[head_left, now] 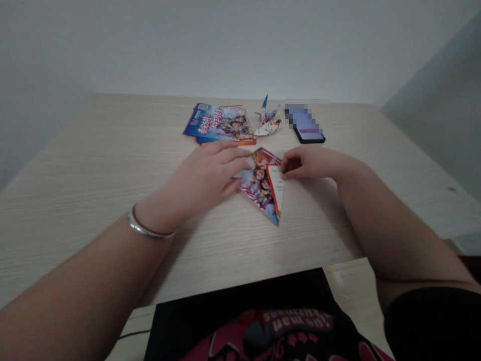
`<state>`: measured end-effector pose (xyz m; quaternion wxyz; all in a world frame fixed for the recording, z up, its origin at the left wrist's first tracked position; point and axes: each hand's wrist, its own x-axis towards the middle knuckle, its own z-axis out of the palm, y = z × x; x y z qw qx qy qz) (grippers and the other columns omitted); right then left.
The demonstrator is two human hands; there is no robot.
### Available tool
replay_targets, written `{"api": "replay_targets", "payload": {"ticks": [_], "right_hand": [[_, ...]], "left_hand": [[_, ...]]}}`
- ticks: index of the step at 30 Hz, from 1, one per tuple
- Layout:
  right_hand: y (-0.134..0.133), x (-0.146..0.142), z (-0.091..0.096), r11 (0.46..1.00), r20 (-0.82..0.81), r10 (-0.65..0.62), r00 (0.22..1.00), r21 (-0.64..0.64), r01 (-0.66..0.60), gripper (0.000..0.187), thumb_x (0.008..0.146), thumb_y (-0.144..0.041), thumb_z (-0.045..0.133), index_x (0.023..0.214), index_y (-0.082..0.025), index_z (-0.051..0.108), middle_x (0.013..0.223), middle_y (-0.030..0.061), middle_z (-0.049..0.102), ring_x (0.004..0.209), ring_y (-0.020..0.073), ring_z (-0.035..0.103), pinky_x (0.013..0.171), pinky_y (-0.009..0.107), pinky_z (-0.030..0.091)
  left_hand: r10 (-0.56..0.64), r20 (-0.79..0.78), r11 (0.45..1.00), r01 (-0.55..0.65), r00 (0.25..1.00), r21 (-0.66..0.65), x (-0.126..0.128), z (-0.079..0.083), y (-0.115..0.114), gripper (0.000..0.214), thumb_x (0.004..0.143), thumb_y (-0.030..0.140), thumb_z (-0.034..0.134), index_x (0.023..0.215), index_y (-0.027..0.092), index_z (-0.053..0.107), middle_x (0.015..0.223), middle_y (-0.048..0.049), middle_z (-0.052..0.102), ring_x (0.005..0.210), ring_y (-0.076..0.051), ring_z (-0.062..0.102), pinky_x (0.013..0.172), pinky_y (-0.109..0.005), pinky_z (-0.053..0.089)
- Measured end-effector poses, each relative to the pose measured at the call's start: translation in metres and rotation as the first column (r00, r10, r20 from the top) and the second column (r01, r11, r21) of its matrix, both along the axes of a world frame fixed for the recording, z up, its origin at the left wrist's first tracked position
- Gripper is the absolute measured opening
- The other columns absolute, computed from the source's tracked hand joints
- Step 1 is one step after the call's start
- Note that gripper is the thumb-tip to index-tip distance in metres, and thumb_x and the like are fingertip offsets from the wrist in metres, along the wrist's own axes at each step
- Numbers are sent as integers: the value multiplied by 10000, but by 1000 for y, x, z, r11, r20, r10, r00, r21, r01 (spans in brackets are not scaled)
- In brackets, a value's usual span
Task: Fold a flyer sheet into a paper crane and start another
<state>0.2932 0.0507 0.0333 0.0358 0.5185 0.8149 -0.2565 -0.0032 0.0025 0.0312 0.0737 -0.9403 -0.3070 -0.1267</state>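
A folded sheet of printed paper (260, 181) lies on the table in front of me, one corner pointing toward my body. Its right edge is turned over as a narrow flap (277, 185) with a pale back and an orange-red border. My left hand (218, 170) lies over the paper's left side, fingers stretched out and touching it. At the right edge, my right hand (306, 163) has its fingers curled, with thumb and fingertips pinching the flap. The palm side of the left hand is hidden.
Behind the left hand lies a stack of printed flyers (220, 123). Folded paper cranes (267, 120) stand to its right, then a phone (306, 125) with a lit, partly blurred screen. The wooden table (93, 165) meets a wall at the back.
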Motion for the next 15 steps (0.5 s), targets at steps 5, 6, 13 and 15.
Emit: {"api": "replay_targets", "payload": {"ticks": [5, 6, 13, 15], "right_hand": [[-4, -15, -1, 968, -85, 112, 990, 233, -90, 196, 876, -247, 689, 1014, -213, 824, 1095, 87, 771, 983, 211, 699, 894, 333, 533], [-4, -16, -3, 955, -105, 155, 982, 271, -122, 213, 889, -254, 682, 1040, -210, 826, 1125, 93, 774, 1040, 219, 699, 963, 346, 525], [-3, -16, -20, 885, -120, 321, 939, 391, -253, 465, 892, -364, 750, 1326, -199, 733, 1442, 122, 688, 1362, 288, 599, 1205, 471, 404], [-2, -16, -25, 874, -135, 314, 940, 429, -231, 491, 885, -385, 766, 1334, -193, 722, 1427, 134, 691, 1350, 294, 601, 1191, 483, 421]], "left_hand": [[-49, -66, 996, 44, 997, -78, -2, -5, 3, 340, 1049, 318, 546, 1327, 214, 712, 1511, -35, 640, 1498, -346, 442, 1276, -562, 315], [-77, -74, 993, 70, 994, -98, -1, -6, 3, 330, 1050, 327, 548, 1309, 219, 721, 1494, -34, 654, 1494, -331, 454, 1281, -550, 312], [-106, -160, 971, 67, 981, -231, 2, -3, -1, 363, 1050, 314, 537, 1354, 203, 701, 1432, -85, 691, 1367, -267, 602, 1201, -452, 428], [-47, -189, 971, 0, 981, -239, 2, -2, -3, 400, 1039, 332, 550, 1387, 186, 681, 1455, -119, 670, 1348, -297, 613, 1176, -481, 451]]}}
